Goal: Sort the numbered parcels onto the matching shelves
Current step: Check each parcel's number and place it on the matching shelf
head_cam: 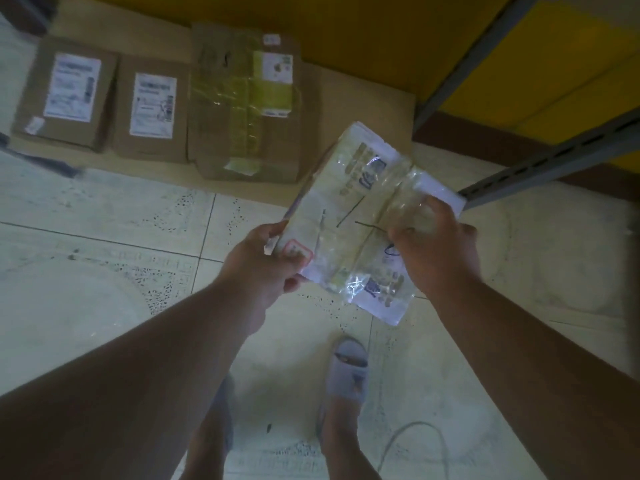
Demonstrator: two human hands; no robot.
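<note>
1. Our left hand [266, 268] grips the near-left corner of the taped parcel [346, 223], thumb curled over the top by a red-bordered sticker, the other fingers hidden beneath.
2. Our right hand [436, 251] holds the parcel's right edge, fingers curled over the glossy tape onto the top face. Both hands are closed around the parcel; neither is free.
3. The parcel sits between the 2 hands, lifted clear of the tiled floor [104, 271] and tilted so its far end points up and away from us. Its top face carries printed labels, clear tape and dark pen strokes. We cannot read any number on it at this sharpness.
4. We judge the step in hand to be checking the parcel's marking, since the face is turned toward the camera and both hands steady it.
5. The next move, as we judge it, calls for finding the number, then carrying the parcel to the matching shelf. The grey shelf frame [554, 157] stands just beyond the right hand, to the right.
6. Further out, 3 cardboard boxes [242, 109] lie in a row on a flat cardboard sheet [363, 109] against the yellow wall [346, 22], well apart from the hands. We take them as parcels not yet sorted.
7. Below the hands, a foot in a grey slipper [349, 372] stands on the tiles.
</note>
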